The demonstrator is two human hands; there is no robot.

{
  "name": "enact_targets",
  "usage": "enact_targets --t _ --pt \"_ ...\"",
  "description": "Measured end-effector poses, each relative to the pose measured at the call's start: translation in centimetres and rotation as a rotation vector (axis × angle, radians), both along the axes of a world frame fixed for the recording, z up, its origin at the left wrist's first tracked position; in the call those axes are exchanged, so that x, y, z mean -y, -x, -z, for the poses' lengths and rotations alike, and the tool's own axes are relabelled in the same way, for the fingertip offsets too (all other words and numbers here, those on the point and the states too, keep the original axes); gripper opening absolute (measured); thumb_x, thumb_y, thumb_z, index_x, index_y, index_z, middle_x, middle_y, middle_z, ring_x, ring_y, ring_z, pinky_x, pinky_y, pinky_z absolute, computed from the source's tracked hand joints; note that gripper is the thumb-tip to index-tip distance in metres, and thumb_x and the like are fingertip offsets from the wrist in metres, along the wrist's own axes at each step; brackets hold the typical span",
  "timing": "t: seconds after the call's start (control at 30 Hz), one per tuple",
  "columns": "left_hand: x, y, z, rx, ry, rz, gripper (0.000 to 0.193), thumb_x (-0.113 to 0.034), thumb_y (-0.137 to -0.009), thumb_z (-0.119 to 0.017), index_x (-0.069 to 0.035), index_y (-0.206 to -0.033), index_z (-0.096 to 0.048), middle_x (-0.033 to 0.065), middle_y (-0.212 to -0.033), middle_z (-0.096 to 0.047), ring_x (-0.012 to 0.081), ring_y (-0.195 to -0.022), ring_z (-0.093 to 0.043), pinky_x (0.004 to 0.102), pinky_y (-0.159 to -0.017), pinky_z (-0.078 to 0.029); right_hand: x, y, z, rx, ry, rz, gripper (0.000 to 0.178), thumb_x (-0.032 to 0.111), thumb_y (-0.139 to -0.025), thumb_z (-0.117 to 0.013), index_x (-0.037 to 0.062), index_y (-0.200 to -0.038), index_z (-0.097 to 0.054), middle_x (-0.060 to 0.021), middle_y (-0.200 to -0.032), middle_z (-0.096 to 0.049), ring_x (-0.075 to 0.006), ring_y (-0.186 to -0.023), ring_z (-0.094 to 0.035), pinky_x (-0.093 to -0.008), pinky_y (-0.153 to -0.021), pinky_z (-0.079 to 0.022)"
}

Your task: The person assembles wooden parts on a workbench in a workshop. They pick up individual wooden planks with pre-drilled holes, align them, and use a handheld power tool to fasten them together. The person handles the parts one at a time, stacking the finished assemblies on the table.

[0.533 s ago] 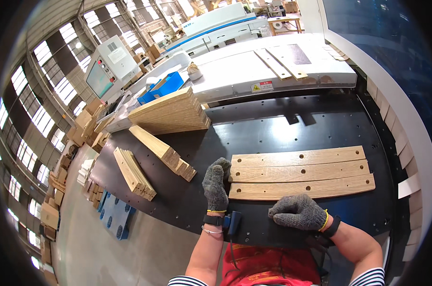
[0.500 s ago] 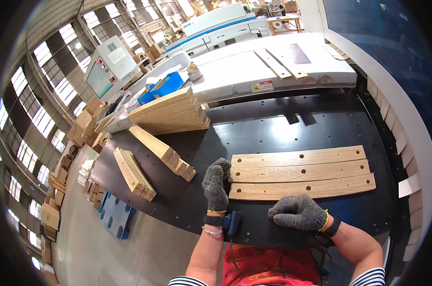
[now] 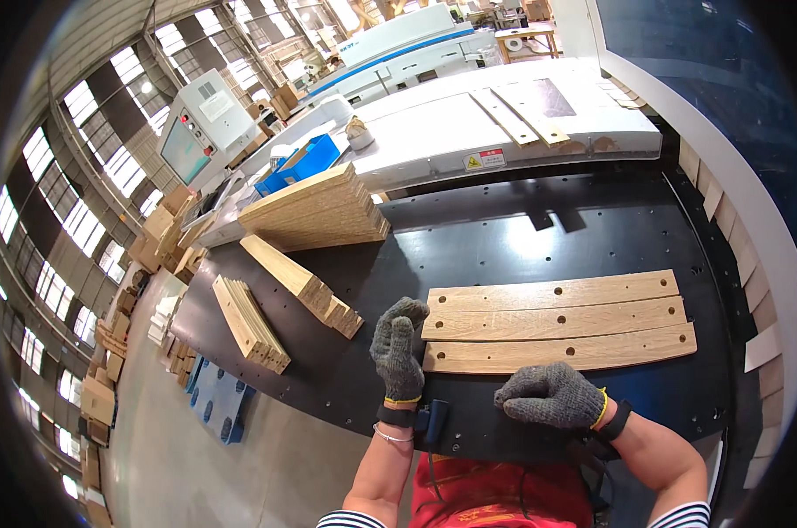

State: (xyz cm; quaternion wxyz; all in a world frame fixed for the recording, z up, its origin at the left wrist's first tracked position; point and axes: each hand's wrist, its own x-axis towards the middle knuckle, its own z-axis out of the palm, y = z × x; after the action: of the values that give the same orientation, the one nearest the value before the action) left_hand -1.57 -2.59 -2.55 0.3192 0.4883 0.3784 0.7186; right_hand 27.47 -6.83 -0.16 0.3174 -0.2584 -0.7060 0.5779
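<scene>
Three light wooden slats [image 3: 526, 354], slightly curved and drilled with holes, lie side by side on the black worktable [image 3: 469, 405]. The two farther ones are close together, and a thin dark gap sets off the nearest. My left hand [image 3: 399, 348], in a grey knitted glove, stands at their left ends with fingers extended and slightly bent, the fingertips by the farther ends. Whether they touch the wood is hard to tell. Just below the nearest slat, my right hand [image 3: 552, 396], gloved alike, rests with its fingers curled in and nothing visible in them.
Stacked slats [image 3: 249, 326] and two more piles [image 3: 315, 216] stand on the table's left part. Behind are a blue bin [image 3: 309, 158], a white machine bed [image 3: 416, 145] with two narrow strips [image 3: 528, 119], and a control panel [image 3: 205, 128]. A machine housing [image 3: 724, 114] rises at right.
The fingertips of my left hand have shifted slightly at the slats' left ends. My right hand stays nearly in place, and the slats keep their arrangement.
</scene>
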Motion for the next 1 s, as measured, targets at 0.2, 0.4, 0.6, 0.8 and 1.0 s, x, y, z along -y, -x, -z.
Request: enact_targets --t 0.2,0.4,0.6,0.8,1.0 --pt "2.8 -4.7 -2.7 0.088 -0.022 0.268 0.051 -0.037 -0.107 -0.063 0.008 -0.131 -0.063 0.0187 -0.120 -0.073 0.0291 -0.114 -0.071 0.0435 -0.107 -0.054 -0.2 -0.3 0.4 0.031 -0.021 -0.020 0.027 0.023 -0.095 -0.078 0.0028 -0.114 -0.079 -0.0129 -0.108 -0.079 -0.0207 -0.099 -0.075 -0.0352 -0.092 -0.058" --pt "1.5 -8.6 -4.0 0.023 0.218 0.805 0.050 -0.036 -0.107 -0.062 0.007 -0.133 -0.062 0.0198 -0.126 -0.071 0.0327 -0.118 -0.070 0.0465 -0.109 -0.053 -0.2 -0.4 0.3 0.049 -0.019 -0.043 0.028 0.024 -0.096 -0.077 0.0040 -0.115 -0.079 -0.0129 -0.109 -0.079 -0.0222 -0.100 -0.074 -0.0373 -0.091 -0.058" --pt "-0.9 -12.6 -4.4 0.053 0.322 1.101 0.056 -0.040 -0.106 -0.062 0.006 -0.137 -0.061 0.0192 -0.133 -0.068 0.0335 -0.123 -0.067 0.0481 -0.111 -0.051 -0.3 -0.5 -0.4 0.165 -0.198 0.002 0.029 0.028 -0.095 -0.077 0.0052 -0.113 -0.079 -0.0147 -0.108 -0.079 -0.0258 -0.101 -0.075 -0.0394 -0.093 -0.057" --pt "-1.7 -12.5 -1.4 0.232 0.449 1.285 0.067 -0.044 -0.103 -0.066 0.006 -0.145 -0.055 0.0206 -0.138 -0.065 0.0336 -0.127 -0.064 0.0504 -0.113 -0.049 -0.5 -0.5 0.2 0.064 -0.081 -0.030 0.025 0.022 -0.093 -0.080 0.0046 -0.110 -0.080 -0.0118 -0.105 -0.080 -0.0251 -0.100 -0.075 -0.0386 -0.093 -0.057" --pt "-1.5 -12.4 -1.3 0.253 0.467 1.283 0.068 -0.042 -0.100 -0.070 0.005 -0.146 -0.055 0.0194 -0.140 -0.064 0.0326 -0.133 -0.061 0.0519 -0.117 -0.046 -0.5 -0.7 -0.6 0.058 -0.065 -0.050 0.030 0.028 -0.095 -0.078 0.0036 -0.111 -0.080 -0.0146 -0.108 -0.079 -0.0254 -0.102 -0.074 -0.0387 -0.095 -0.057"
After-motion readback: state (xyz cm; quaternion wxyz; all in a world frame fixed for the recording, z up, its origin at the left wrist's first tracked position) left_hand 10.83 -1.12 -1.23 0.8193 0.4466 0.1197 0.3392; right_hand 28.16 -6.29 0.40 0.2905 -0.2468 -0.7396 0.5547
